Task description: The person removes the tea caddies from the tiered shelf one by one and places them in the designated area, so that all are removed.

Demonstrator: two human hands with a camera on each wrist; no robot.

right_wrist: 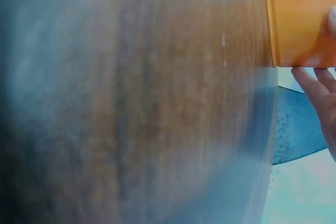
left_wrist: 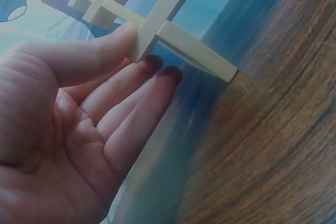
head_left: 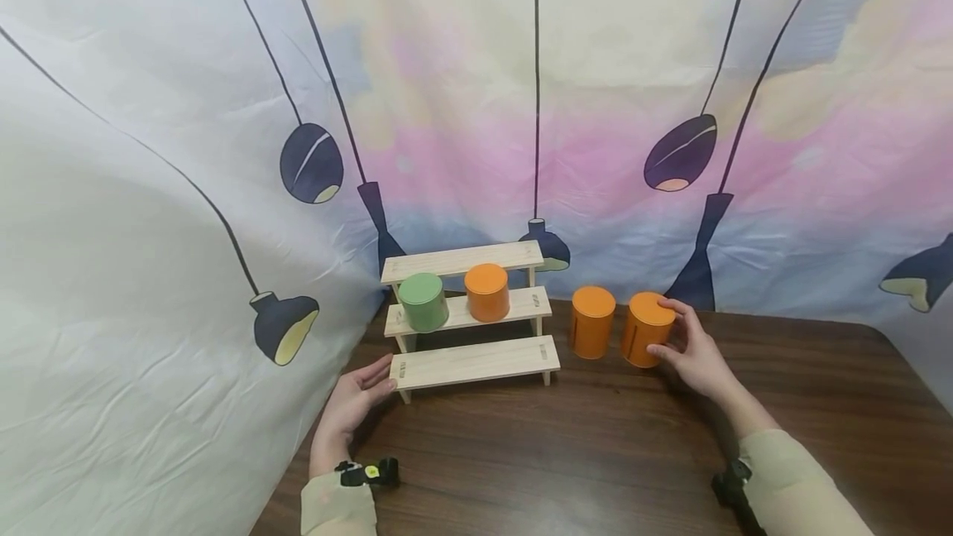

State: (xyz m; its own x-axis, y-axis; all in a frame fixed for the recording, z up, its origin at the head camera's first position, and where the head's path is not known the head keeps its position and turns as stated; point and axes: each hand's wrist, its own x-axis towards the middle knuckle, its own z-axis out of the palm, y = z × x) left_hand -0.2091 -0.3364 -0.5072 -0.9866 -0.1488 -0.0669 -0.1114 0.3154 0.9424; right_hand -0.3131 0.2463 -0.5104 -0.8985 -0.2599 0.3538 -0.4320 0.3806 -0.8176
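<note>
A three-tier wooden stand (head_left: pixel 471 362) stands on the table. My left hand (head_left: pixel 353 400) pinches the left end of its lowest shelf, thumb above and fingers below; the left wrist view shows this shelf end (left_wrist: pixel 168 6) at the thumb. On the middle shelf sit a green tin (head_left: pixel 423 304) and an orange tin (head_left: pixel 487 294). To the right of the stand, two taller orange cylindrical tins are upright on the table. My right hand (head_left: pixel 696 351) grips the rightmost orange tin (head_left: pixel 644 336) from its right side. The other tall tin (head_left: pixel 591 325) stands just left of it.
A dark wood-grain table (head_left: pixel 566 453) lies under everything. Behind and to the left hangs a cloth backdrop (head_left: pixel 476 106) printed with lamps, close behind the stand and tins. Dark straps with small devices (head_left: pixel 370 472) sit on both wrists.
</note>
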